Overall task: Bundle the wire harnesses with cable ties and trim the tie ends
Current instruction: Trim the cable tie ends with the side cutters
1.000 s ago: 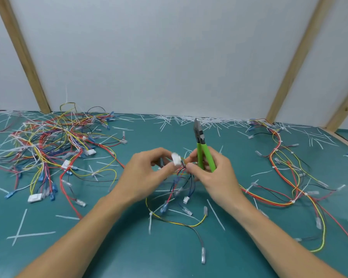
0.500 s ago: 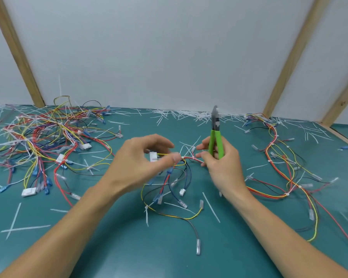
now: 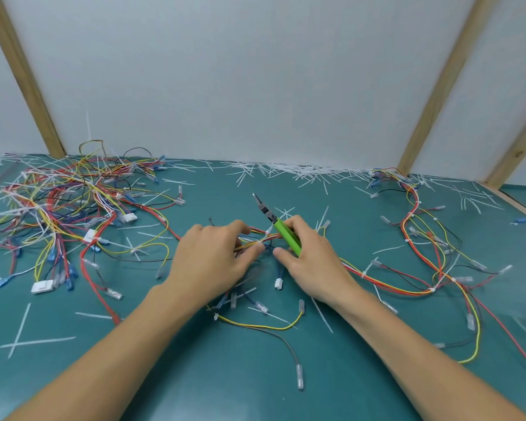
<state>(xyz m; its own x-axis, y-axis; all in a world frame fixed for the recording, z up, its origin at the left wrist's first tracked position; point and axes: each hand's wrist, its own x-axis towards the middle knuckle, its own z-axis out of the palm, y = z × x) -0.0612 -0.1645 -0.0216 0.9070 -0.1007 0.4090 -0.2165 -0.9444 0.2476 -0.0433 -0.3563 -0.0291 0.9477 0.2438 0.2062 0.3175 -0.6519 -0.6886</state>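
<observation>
At the centre of the frame both hands meet over one wire harness (image 3: 257,238), a run of red, yellow and blue wires that trails off to the right across the teal worktop (image 3: 362,375). The left hand (image 3: 208,259) has its grip closed on the wires, thumb and fingertips pinching the strands together, which looks meant to gather the loose wires into a tight bunch at the spot to be tied or trimmed. The right hand (image 3: 308,262) has its grip wrapped around the green handles of the cutters (image 3: 281,230), held back in the palm with the nose pointing to the upper left, clear of the wires; its thumb and forefinger reach toward the same bunch, so the tool seems parked in the palm to leave the fingertips free for fine work. A small white tie (image 3: 268,230) appears on the wires just beside the cutter handles, though whether it is fully cinched cannot be told. A tangled pile of harnesses (image 3: 64,202) fills the left of the frame, probably stock not yet done or set aside, while a long harness with several ties (image 3: 419,259) lies at the right, likely finished. Cut tie ends (image 3: 289,171) scatter along the far edge of the worktop below the white wall, which suggests many trims are already done.
</observation>
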